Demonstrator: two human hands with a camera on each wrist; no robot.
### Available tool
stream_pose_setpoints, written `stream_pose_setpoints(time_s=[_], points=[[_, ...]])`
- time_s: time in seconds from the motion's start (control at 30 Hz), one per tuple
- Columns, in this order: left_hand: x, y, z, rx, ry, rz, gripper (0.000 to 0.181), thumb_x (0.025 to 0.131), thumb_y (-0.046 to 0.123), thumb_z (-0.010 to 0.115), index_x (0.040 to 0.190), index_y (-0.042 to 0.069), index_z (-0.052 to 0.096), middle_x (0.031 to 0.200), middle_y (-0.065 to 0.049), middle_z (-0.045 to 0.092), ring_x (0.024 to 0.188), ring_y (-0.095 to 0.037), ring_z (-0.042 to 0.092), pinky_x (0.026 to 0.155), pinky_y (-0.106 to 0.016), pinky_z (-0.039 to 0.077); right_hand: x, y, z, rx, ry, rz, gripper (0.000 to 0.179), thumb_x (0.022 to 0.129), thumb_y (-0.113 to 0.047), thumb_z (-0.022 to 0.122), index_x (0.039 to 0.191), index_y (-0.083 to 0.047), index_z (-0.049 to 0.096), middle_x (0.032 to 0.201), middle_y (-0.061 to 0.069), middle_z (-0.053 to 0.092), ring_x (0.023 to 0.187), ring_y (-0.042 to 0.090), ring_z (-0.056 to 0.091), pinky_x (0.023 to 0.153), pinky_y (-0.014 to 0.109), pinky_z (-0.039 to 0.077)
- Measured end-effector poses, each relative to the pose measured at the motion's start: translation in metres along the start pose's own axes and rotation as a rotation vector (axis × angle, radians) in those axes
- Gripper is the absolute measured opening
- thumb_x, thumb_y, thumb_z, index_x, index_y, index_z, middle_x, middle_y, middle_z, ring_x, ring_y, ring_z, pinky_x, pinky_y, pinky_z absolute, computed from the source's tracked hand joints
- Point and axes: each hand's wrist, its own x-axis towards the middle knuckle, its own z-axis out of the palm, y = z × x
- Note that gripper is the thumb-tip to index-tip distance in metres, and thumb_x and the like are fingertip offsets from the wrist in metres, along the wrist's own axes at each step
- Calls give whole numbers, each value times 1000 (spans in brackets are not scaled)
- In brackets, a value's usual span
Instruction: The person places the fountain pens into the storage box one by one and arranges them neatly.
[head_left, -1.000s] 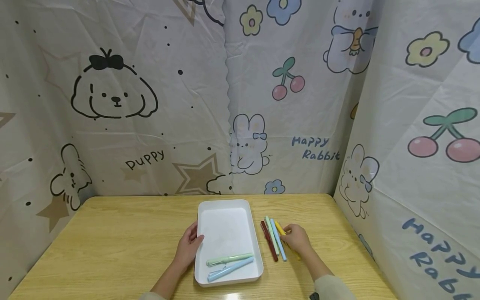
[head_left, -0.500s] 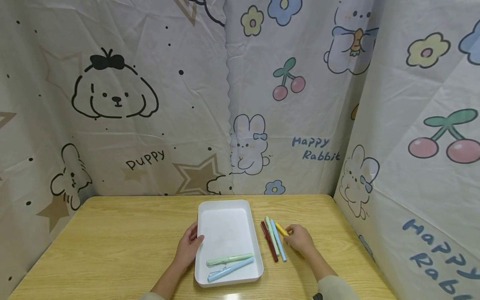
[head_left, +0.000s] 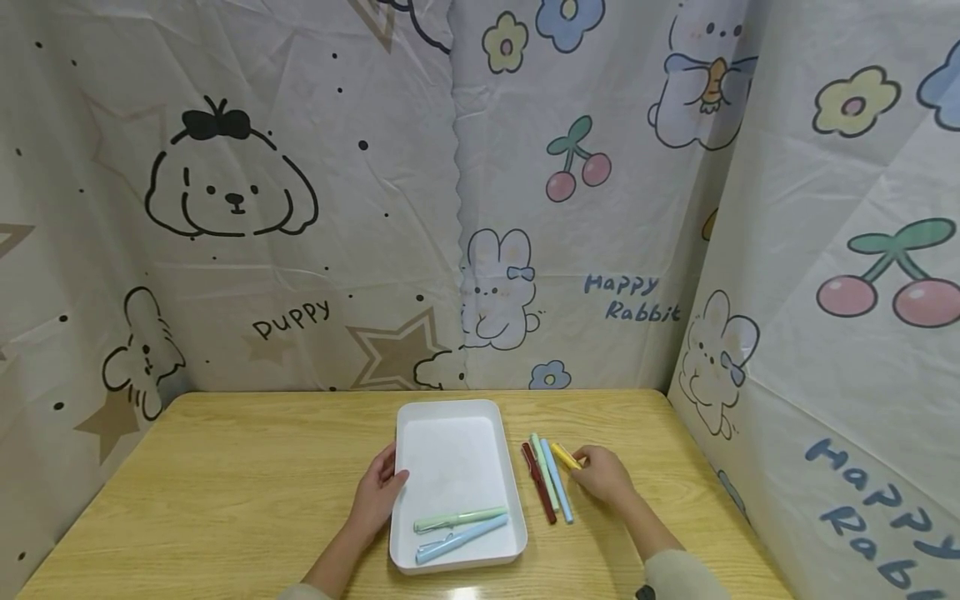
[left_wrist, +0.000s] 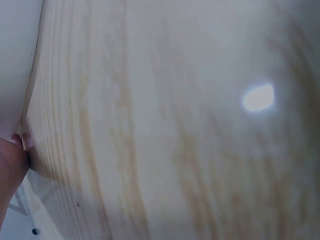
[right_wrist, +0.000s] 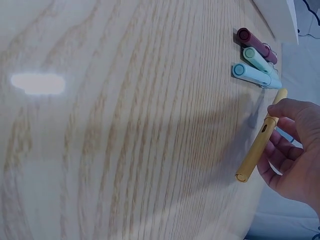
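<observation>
A white tray [head_left: 450, 454] lies lengthwise on the table. My left hand [head_left: 378, 492] holds its left edge, thumb over the rim; the left wrist view catches only part of that hand [left_wrist: 11, 162] beside the tray wall [left_wrist: 17, 60]. Inside the tray's near end lie a light green pen [head_left: 459, 520] and a light blue pen [head_left: 461, 539]. My right hand [head_left: 603, 477] pinches a yellow pen [right_wrist: 257, 150] between thumb and fingers. Left of that hand, a dark red pen [head_left: 538, 483], a green pen [head_left: 545, 472] and a blue pen [head_left: 557, 481] lie side by side.
The wooden table [head_left: 247, 483] stretches to both sides of the tray. Behind it and along the right hangs a patterned cloth [head_left: 375, 250] with cartoon animals, cherries and flowers. Both wrist views show lamp glare on the tabletop.
My right hand has shifted slightly right with the yellow pen, whose near end has swung toward the right. The left hand, the tray and the other pens stay where they were.
</observation>
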Motion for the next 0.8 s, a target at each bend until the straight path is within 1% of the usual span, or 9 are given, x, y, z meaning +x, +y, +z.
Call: stream_pose_setpoints(time_s=[0.17, 0.27, 0.57, 0.8], points=[[2, 0, 1, -5, 6, 4, 55, 94, 10, 52, 144, 6, 32, 145, -22, 38, 130, -38, 42, 105, -49, 41, 1, 0, -2, -10, 5, -26, 27, 76, -10, 66, 101, 1, 66, 67, 3, 52, 58, 14, 44, 50, 23, 35], [3, -1, 1, -12, 7, 10, 55, 93, 9, 52, 144, 6, 32, 145, -22, 39, 130, -37, 43, 105, -49, 41, 1, -1, -3, -13, 6, -44, 28, 76, -9, 65, 102, 1, 66, 67, 2, 51, 59, 14, 43, 51, 23, 33], [2, 0, 0, -38, 4, 19, 55, 93, 8, 52, 144, 6, 33, 145, -22, 38, 131, -38, 42, 105, -48, 41, 3, -9, -2, -14, 4, -85, 25, 77, -9, 67, 100, -1, 68, 70, 2, 51, 62, 13, 43, 53, 23, 34], [-1, 1, -1, -85, 18, 39, 56, 91, 3, 53, 142, -2, 31, 144, -26, 36, 131, -40, 40, 107, -47, 39, 3, -16, 1, -14, -21, -97, 22, 78, -10, 67, 99, -4, 69, 77, 3, 54, 69, 15, 46, 57, 24, 38]])
